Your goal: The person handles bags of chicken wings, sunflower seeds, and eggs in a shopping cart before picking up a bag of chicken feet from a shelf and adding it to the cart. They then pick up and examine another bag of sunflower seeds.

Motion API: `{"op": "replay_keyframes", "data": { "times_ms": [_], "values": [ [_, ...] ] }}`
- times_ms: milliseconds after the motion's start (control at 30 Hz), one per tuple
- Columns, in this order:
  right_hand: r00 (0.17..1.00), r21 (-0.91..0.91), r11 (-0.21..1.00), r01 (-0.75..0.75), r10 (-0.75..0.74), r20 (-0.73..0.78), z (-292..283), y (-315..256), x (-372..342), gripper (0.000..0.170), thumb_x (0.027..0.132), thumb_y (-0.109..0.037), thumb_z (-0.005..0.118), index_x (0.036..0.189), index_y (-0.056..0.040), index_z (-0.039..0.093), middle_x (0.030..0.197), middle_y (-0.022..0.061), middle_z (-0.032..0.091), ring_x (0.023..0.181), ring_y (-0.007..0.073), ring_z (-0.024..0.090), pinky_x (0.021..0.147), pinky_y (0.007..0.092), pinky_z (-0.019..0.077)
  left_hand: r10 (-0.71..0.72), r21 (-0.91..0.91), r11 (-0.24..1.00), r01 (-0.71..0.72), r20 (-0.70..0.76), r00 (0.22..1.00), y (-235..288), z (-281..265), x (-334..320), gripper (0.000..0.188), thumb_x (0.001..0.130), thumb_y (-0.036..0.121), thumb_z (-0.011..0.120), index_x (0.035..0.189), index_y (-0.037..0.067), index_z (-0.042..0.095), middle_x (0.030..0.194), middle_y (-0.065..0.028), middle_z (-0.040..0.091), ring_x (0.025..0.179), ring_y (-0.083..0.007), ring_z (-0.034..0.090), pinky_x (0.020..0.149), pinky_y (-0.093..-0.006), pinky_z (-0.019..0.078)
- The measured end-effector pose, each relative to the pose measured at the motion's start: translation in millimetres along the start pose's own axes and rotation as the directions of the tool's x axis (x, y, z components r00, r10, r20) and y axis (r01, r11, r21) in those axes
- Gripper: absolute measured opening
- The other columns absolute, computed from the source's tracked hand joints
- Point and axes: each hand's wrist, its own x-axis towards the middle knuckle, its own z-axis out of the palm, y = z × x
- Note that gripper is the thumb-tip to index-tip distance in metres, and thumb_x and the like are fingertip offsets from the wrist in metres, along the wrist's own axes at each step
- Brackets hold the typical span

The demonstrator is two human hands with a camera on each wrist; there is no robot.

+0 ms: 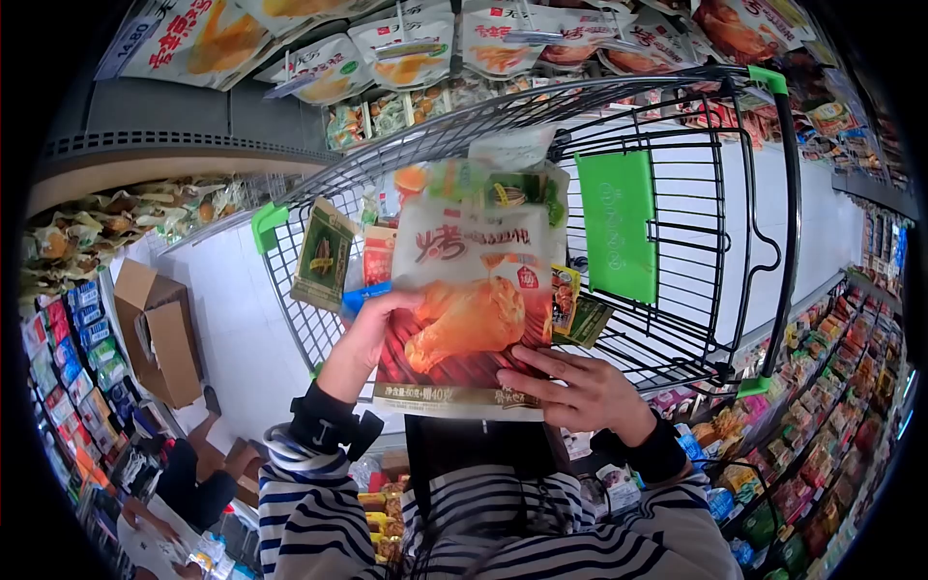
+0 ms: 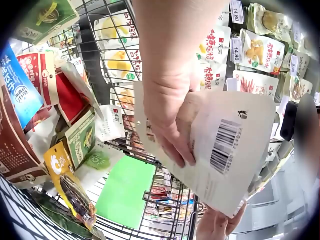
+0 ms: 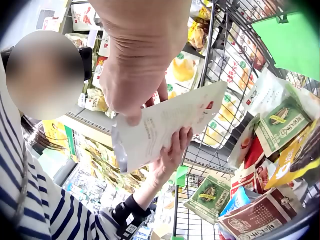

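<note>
Both hands hold up a flat food packet [image 1: 464, 329] in front of the body, its printed front with a roasted drumstick picture facing the head camera. My left hand [image 1: 372, 324] grips its left edge, thumb on the front. In the left wrist view, the fingers of my left hand [image 2: 170, 125] spread over the white back of the packet [image 2: 240, 145], beside a barcode. At the lower right corner, my right hand [image 1: 590, 391] pinches it, fingers across the front; the right wrist view shows the thumb of my right hand [image 3: 135, 85] on the back.
Beyond the packet stands a wire shopping cart [image 1: 764, 280] with a green panel [image 1: 619, 227], holding several snack packets, including a green one [image 1: 324, 253]. Shelves of hanging packets [image 1: 401, 48] line the far side. A cardboard box [image 1: 159, 333] and a person [image 1: 159, 522] are at left.
</note>
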Motion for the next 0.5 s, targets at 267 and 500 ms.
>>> {"op": "replay_keyframes", "data": {
  "times_ms": [267, 500],
  "values": [
    [0.618, 0.598, 0.673, -0.436, 0.707, -0.344, 29, 9, -19, 0.035, 0.077, -0.007, 0.052, 0.111, 0.0002, 0.045, 0.122, 0.0192, 0.038, 0.112, 0.0302, 0.039, 0.092, 0.0332, 0.0304, 0.191, -0.008, 0.981, -0.194, 0.217, 0.957, -13, -41, 9, 0.030, 0.069, 0.009, 0.051, 0.092, -0.011, 0.051, 0.083, -0.0155, 0.058, 0.069, -0.0213, 0.059, 0.062, -0.0279, 0.0497],
    [0.587, 0.975, -0.111, -0.193, 0.783, 0.205, 43, 9, -15, 0.042, 0.076, -0.009, 0.058, 0.113, 0.0010, 0.041, 0.109, 0.0086, 0.050, 0.099, 0.0153, 0.048, 0.083, 0.0266, 0.0391, 0.238, 0.163, 0.949, -0.270, 0.190, 0.953, -22, -1, -5, 0.038, 0.068, 0.005, 0.056, 0.102, -0.008, 0.047, 0.085, -0.0116, 0.056, 0.070, -0.0154, 0.057, 0.058, -0.0250, 0.0475]
  ]
}}
